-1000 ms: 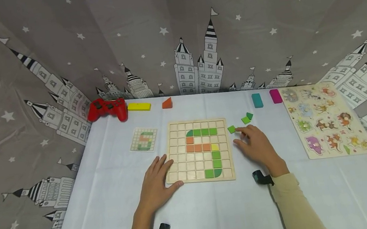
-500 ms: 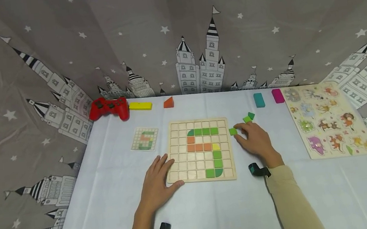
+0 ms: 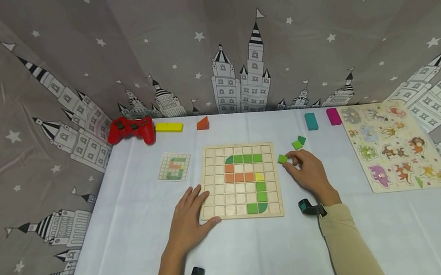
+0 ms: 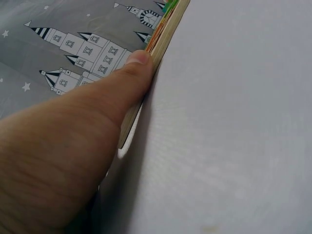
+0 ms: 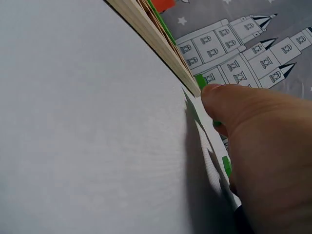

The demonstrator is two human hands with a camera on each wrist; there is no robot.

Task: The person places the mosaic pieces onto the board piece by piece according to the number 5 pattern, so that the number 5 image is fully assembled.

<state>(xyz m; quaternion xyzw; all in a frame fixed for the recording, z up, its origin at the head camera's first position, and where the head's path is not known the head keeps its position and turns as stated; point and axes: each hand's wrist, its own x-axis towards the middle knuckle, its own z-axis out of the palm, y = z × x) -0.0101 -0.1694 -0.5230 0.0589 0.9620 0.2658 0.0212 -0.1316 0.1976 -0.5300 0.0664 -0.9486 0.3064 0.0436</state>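
A wooden grid board (image 3: pixel 217 199) lies mid-table, with green, orange and yellow tiles forming an angular figure in its cells. My left hand (image 3: pixel 187 222) rests on its lower left corner, fingers fairly straight along the side; in the left wrist view the thumb (image 4: pixel 139 58) touches the board's edge. Just off the right side of the board, my right hand (image 3: pixel 309 170) pinches a green square tile (image 3: pixel 283 158) between thumb and fingers. Beyond that hand lie a loose green square tile (image 3: pixel 297 145) and a darker green piece (image 3: pixel 301 139).
Left of the board lies a small pattern card (image 3: pixel 173 166). Along the back stand a red game controller (image 3: pixel 130 130), yellow block (image 3: pixel 169 127), orange triangular block (image 3: pixel 202 123), teal block (image 3: pixel 311 121) and magenta block (image 3: pixel 333 116). An animal puzzle board (image 3: pixel 377 136) lies right.
My right fingers first touch the green tile, then draw it slightly right and pinch it. The left hand stays on the board's corner.
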